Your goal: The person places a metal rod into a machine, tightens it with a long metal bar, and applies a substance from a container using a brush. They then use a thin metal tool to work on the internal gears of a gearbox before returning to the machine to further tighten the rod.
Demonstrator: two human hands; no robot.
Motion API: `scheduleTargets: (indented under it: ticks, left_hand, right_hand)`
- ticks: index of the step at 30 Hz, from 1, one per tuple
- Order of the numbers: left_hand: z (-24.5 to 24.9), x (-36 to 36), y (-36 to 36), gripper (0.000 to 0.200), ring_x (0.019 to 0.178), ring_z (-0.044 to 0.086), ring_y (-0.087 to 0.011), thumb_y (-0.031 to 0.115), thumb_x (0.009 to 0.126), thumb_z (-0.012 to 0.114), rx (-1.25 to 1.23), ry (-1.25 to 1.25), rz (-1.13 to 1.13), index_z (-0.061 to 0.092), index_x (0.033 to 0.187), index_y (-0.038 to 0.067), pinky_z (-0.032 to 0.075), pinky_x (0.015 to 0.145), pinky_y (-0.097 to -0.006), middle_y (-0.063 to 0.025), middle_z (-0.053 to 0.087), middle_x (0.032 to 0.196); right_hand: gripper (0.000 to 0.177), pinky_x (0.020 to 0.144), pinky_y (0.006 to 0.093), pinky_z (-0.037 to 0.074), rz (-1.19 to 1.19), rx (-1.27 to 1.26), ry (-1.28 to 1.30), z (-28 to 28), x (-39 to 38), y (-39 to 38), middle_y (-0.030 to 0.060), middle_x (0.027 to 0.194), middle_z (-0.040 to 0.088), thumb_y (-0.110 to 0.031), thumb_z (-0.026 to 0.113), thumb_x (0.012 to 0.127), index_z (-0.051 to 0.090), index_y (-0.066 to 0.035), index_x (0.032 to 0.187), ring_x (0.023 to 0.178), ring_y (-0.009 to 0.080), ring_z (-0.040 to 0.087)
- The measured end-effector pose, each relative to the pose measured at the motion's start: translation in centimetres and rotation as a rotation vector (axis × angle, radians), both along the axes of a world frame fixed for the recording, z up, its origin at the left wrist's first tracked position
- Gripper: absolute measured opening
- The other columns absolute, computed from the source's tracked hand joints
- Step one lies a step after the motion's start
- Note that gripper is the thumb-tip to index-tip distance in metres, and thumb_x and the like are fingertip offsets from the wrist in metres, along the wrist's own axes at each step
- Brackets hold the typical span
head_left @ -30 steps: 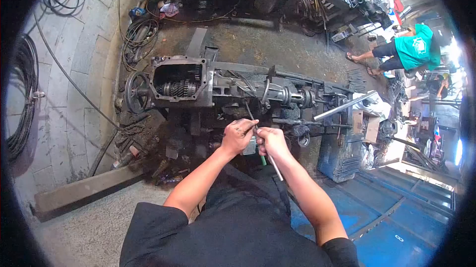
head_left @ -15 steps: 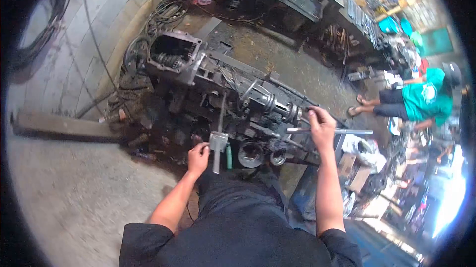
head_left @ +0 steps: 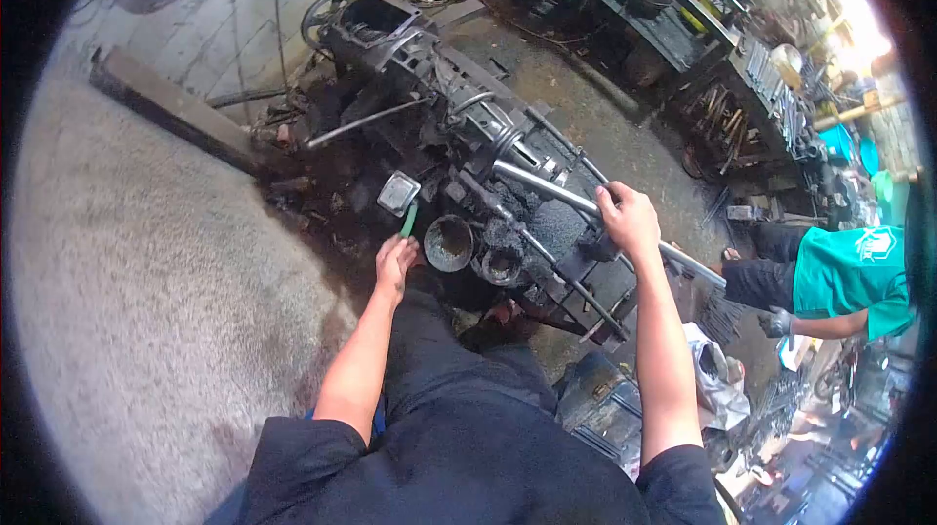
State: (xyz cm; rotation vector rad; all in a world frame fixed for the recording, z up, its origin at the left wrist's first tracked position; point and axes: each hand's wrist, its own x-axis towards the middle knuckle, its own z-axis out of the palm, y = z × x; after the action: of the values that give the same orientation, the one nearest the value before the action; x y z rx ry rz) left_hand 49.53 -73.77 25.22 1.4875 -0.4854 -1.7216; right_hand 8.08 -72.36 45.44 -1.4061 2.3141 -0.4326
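Observation:
My right hand (head_left: 630, 222) is closed round a long metal bar (head_left: 547, 185), which lies slantwise over the end of a greasy lathe-like machine (head_left: 449, 86). At the near side of the machine, my left hand (head_left: 396, 264) is wrapped round the lower end of a green handle (head_left: 409, 220). A square metal piece (head_left: 398, 193) sits just above that handle. Right of my left hand are two round bowls, a larger one (head_left: 449, 243) and a smaller one (head_left: 501, 266). Dark metal shavings (head_left: 556, 222) lie under the bar.
A co-worker in a green shirt (head_left: 844, 271) stands at the right, wearing a glove. A long beam (head_left: 176, 115) lies at the left near the block wall. Workbenches with metal rods (head_left: 771, 81) stand at the upper right. A white bag (head_left: 717, 379) is at lower right.
The view has shifted. The bar in my right hand has turned from nearly level to slanting. My left hand has moved onto the green handle. The co-worker's posture has changed.

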Motion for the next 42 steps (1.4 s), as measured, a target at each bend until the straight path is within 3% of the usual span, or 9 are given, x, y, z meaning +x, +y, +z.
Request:
scheduleTargets:
  ticks: [5,7,11,15,20,23,27,35,42]
  left_hand:
    - [4.0,-2.5,-0.6,0.065,0.126,0.051,-0.0267,0.019,0.091,0.061,-0.14,0.097,-0.012,0.031,0.146,0.002,0.037,0.107,-0.0378,-0.0156,0.05,0.138]
    - [5.5,-3.4,-0.3,0.073,0.134,0.043,-0.0281,0.019,0.091,0.06,-0.133,-0.134,-0.146,0.021,0.15,0.0,0.031,0.111,-0.0401,-0.0187,0.039,0.148]
    - [6.4,-3.7,0.9,0.083,0.134,0.041,-0.0313,0.014,0.087,0.063,-0.25,-0.304,-0.256,0.013,0.151,-0.001,0.033,0.108,-0.0398,-0.024,0.031,0.151]
    - [7.8,-4.1,1.4,0.087,0.14,0.033,-0.033,0.008,0.083,0.062,-0.159,-0.236,-0.235,0.009,0.152,-0.001,0.031,0.11,-0.04,-0.0256,0.022,0.155]
    - [4.9,-3.9,0.5,0.096,0.148,-0.003,-0.0269,-0.008,0.068,0.052,-0.379,-0.332,-0.373,0.001,0.149,-0.007,0.022,0.114,-0.0323,-0.0271,0.001,0.158]
    - [6.4,-4.6,0.7,0.094,0.147,-0.008,-0.0254,-0.01,0.065,0.049,-0.376,-0.369,-0.388,0.004,0.147,-0.011,0.019,0.115,-0.0299,-0.0269,-0.001,0.157]
    - [4.2,-4.5,0.3,0.092,0.147,0.0,-0.0258,-0.005,0.066,0.051,-0.435,-0.41,-0.374,0.009,0.146,-0.013,0.013,0.116,-0.0278,-0.0296,0.002,0.156]
    - [0.8,-2.9,-1.2,0.091,0.145,0.02,-0.0245,0.005,0.069,0.059,-0.306,-0.593,-0.555,0.015,0.148,-0.008,0.026,0.112,-0.0286,-0.0262,0.005,0.157]
    - [-0.7,-3.2,-1.0,0.093,0.145,0.02,-0.0262,0.006,0.073,0.058,-0.38,-0.72,-0.618,0.007,0.15,-0.005,0.031,0.111,-0.0315,-0.0221,-0.003,0.158]
  right_hand:
    - [0.036,0.08,0.0463,0.052,0.042,-0.031,0.017,0.0,0.0,0.6,0.0189,0.09,0.069,-0.042,0.054,0.089,0.071,-0.012,0.099,0.09,0.0388,0.066]
    - [0.036,0.08,0.0468,0.052,0.025,-0.086,0.027,-0.3,-0.1,0.7,0.0195,0.091,0.069,-0.043,0.055,0.088,0.071,-0.013,0.099,0.09,0.039,0.066]
    - [0.036,0.08,0.0473,0.053,0.013,-0.085,0.088,-0.9,-0.4,0.7,0.0205,0.093,0.069,-0.043,0.056,0.086,0.07,-0.012,0.098,0.091,0.0396,0.066]
    - [0.037,0.081,0.0485,0.052,-0.005,-0.073,0.08,-0.3,0.0,0.5,0.0215,0.093,0.068,-0.043,0.056,0.085,0.07,-0.011,0.097,0.09,0.0402,0.066]
    - [0.037,0.081,0.0492,0.052,-0.02,-0.069,0.112,0.0,0.1,0.9,0.0218,0.092,0.068,-0.043,0.057,0.084,0.07,-0.01,0.096,0.09,0.0404,0.066]
    - [0.038,0.081,0.049,0.052,-0.004,-0.117,0.106,-0.6,0.0,0.9,0.0224,0.091,0.068,-0.042,0.057,0.083,0.07,-0.009,0.096,0.09,0.0405,0.066]
    - [0.038,0.081,0.0485,0.052,-0.004,-0.132,0.101,-0.2,0.0,0.8,0.0228,0.092,0.068,-0.041,0.057,0.083,0.07,-0.008,0.097,0.09,0.0402,0.066]
    - [0.038,0.081,0.0487,0.052,-0.017,-0.119,0.1,0.2,0.3,0.8,0.0233,0.09,0.068,-0.04,0.057,0.082,0.069,-0.008,0.096,0.09,0.0401,0.066]
    - [0.039,0.084,0.0482,0.052,-0.031,-0.081,0.089,-0.1,0.0,0.8,0.0241,0.095,0.068,-0.04,0.058,0.081,0.07,-0.009,0.1,0.093,0.0401,0.065]
